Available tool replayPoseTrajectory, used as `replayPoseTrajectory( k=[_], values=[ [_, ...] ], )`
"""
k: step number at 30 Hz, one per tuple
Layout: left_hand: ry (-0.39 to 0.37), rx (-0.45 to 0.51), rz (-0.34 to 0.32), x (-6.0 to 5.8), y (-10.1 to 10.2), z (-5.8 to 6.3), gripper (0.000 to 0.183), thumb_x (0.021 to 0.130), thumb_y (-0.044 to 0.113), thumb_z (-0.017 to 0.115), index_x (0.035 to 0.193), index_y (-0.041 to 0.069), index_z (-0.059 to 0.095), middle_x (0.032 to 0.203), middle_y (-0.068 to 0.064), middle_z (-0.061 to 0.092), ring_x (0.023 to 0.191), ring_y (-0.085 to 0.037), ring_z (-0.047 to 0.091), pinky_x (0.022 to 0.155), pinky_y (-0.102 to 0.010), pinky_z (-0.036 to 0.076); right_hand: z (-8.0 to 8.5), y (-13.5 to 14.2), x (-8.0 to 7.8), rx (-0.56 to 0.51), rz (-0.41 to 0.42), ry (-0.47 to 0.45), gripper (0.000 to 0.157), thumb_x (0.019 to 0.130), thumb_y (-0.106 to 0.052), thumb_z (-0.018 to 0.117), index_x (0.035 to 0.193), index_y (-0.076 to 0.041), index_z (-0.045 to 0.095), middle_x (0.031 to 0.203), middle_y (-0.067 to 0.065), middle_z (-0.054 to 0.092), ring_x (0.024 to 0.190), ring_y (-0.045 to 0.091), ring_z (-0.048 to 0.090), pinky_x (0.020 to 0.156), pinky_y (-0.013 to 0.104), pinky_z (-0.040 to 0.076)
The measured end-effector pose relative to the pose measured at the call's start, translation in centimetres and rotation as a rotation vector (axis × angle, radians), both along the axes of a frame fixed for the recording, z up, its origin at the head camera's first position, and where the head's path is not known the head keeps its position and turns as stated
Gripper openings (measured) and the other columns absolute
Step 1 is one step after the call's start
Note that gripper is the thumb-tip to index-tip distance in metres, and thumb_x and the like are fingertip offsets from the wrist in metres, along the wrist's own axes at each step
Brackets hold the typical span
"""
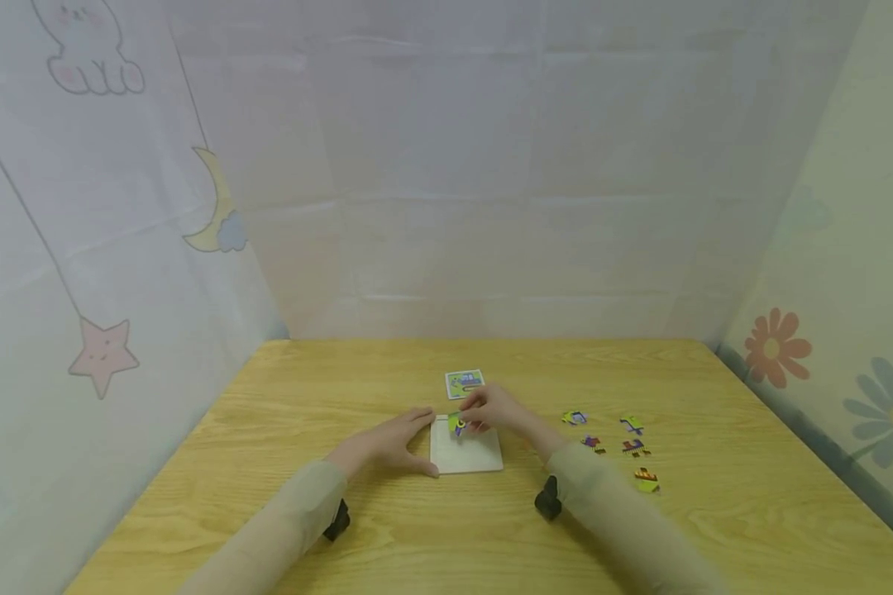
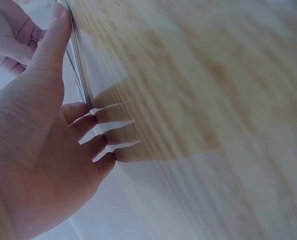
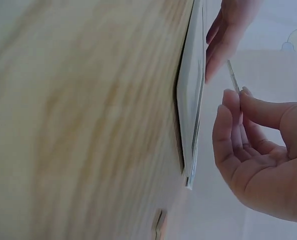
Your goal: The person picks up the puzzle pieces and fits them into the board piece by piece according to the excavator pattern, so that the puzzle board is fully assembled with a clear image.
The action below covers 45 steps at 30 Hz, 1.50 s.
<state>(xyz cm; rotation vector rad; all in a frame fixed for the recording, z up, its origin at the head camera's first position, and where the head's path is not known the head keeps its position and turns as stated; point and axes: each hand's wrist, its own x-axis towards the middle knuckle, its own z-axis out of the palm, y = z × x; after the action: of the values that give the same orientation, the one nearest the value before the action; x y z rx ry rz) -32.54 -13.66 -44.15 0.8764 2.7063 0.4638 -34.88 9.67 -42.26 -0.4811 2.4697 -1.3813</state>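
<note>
A square white puzzle tray [image 1: 461,459] lies flat on the wooden table in front of me. My left hand [image 1: 390,442] is spread along its left side, the straight thumb at the near corner and the fingertips by the far one. In the left wrist view those fingertips [image 2: 106,160] rest on the table beside the tray's edge. Between thumb and fingers my right hand [image 1: 497,410] pinches a green and purple puzzle piece [image 1: 455,424] over the tray's upper part. Seen edge-on in the right wrist view, the thin piece [image 3: 232,75] is held above the tray's surface.
Behind the tray lies a picture card [image 1: 464,382] with a pale border. Several colourful puzzle pieces are scattered to the right, among them a green and purple piece [image 1: 632,425] and a striped piece [image 1: 636,448]. Fabric walls [image 1: 446,248] stand around the table.
</note>
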Motion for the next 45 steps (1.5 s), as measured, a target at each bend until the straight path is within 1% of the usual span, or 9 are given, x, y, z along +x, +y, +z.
replayPoseTrajectory(
  k=[5,12,16,20,23,27,32,39,45],
  values=[
    [0.010,-0.004,-0.001,0.1,0.1,-0.1,0.102,0.075,0.064,0.065,0.149,0.008,0.023,0.157,-0.010,0.018,0.143,-0.032,0.018,0.115,-0.047,0.024,-0.1,-0.6,-0.1,0.052,-0.020,0.009,0.016,0.088,-0.016,0.066,0.097,-0.003,0.066,0.084,0.006,0.068,0.067,0.015,0.064,0.059,0.027,0.054],
    [0.005,-0.003,0.001,0.3,0.1,0.2,0.101,0.075,0.062,0.066,0.149,0.007,0.024,0.156,-0.011,0.018,0.143,-0.031,0.018,0.115,-0.047,0.023,-1.0,-1.3,-1.0,0.088,-0.039,0.010,0.019,0.084,-0.018,0.070,0.096,-0.004,0.067,0.079,0.003,0.067,0.065,0.012,0.059,0.054,0.021,0.045],
    [0.002,-0.006,-0.002,0.4,0.0,0.3,0.101,0.076,0.063,0.065,0.149,0.007,0.023,0.157,-0.012,0.018,0.144,-0.032,0.017,0.115,-0.047,0.023,-1.4,-1.8,-1.3,0.106,-0.049,0.001,0.018,0.083,-0.017,0.071,0.095,-0.004,0.068,0.078,0.003,0.066,0.064,0.010,0.057,0.055,0.020,0.045],
    [0.000,-0.010,-0.006,0.5,0.0,0.3,0.100,0.077,0.062,0.064,0.149,0.007,0.023,0.157,-0.012,0.017,0.144,-0.031,0.016,0.116,-0.047,0.022,-1.6,-2.3,-1.4,0.140,-0.040,-0.002,0.018,0.083,-0.018,0.071,0.095,-0.004,0.068,0.080,0.002,0.066,0.065,0.009,0.058,0.055,0.020,0.046],
    [-0.002,-0.003,-0.014,0.6,0.0,0.3,0.100,0.077,0.060,0.065,0.149,0.005,0.022,0.156,-0.013,0.017,0.144,-0.032,0.017,0.115,-0.048,0.023,-1.6,-2.6,-1.3,0.150,-0.039,0.003,0.017,0.084,-0.016,0.070,0.095,-0.003,0.068,0.080,0.003,0.066,0.064,0.008,0.058,0.053,0.019,0.045],
    [-0.001,0.007,-0.019,0.6,0.1,0.5,0.100,0.077,0.058,0.067,0.149,0.003,0.023,0.156,-0.014,0.018,0.143,-0.033,0.018,0.115,-0.049,0.024,-1.5,-3.0,-1.2,0.164,-0.053,0.017,0.015,0.084,-0.014,0.069,0.094,-0.002,0.067,0.077,0.003,0.066,0.061,0.008,0.057,0.051,0.018,0.044],
    [0.008,0.000,-0.016,0.5,0.0,0.5,0.100,0.077,0.059,0.066,0.149,0.005,0.023,0.156,-0.013,0.019,0.143,-0.032,0.018,0.115,-0.047,0.024,-1.3,-3.2,-1.0,0.184,-0.071,0.038,0.013,0.085,-0.013,0.068,0.092,-0.001,0.067,0.074,0.003,0.066,0.060,0.008,0.058,0.050,0.017,0.044],
    [0.000,-0.001,-0.013,0.4,-0.1,0.5,0.100,0.077,0.060,0.066,0.149,0.004,0.024,0.156,-0.013,0.019,0.143,-0.032,0.018,0.115,-0.047,0.025,-1.0,-3.4,-0.8,0.198,-0.088,0.038,0.011,0.086,-0.013,0.067,0.089,-0.002,0.066,0.074,0.005,0.066,0.061,0.010,0.059,0.050,0.018,0.044],
    [0.001,0.002,-0.018,0.5,-0.1,0.6,0.100,0.077,0.060,0.065,0.149,0.004,0.023,0.156,-0.013,0.018,0.143,-0.033,0.017,0.115,-0.047,0.024,-1.0,-3.4,-0.8,0.182,-0.080,0.032,0.011,0.085,-0.011,0.068,0.088,-0.001,0.066,0.073,0.005,0.065,0.061,0.010,0.058,0.052,0.018,0.045]
  ],
)
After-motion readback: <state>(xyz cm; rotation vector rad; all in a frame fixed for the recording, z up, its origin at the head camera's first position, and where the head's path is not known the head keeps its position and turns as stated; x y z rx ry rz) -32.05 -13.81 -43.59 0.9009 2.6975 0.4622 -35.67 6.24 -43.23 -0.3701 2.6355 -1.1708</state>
